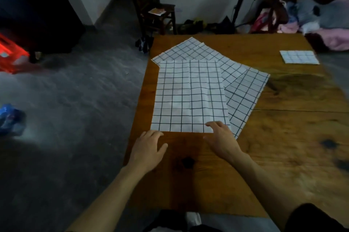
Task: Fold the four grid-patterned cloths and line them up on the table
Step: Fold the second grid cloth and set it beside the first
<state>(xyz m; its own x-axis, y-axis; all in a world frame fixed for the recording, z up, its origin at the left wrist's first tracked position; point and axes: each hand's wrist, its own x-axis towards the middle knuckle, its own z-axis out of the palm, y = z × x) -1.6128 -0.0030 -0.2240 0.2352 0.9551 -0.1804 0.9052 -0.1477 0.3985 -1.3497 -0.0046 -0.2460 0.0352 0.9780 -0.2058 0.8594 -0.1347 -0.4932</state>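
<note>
You have the top grid cloth spread flat in the centre of the frame, near the left edge of the wooden table, and two more unfolded grid cloths fan out from under it: one toward the upper centre, one toward the right. A small folded cloth lies well apart at the upper right, so by my reading one of four is done and three are left to fold and line up beside it. Your left hand rests on the bare wood with relaxed fingers, its fingertips right at the top cloth's near left corner. Your right hand lies with loose fingers on the near right corner, gripping nothing. The only container-like thing is a red crate on the floor at the left; its contents are too blurred to tell.
</note>
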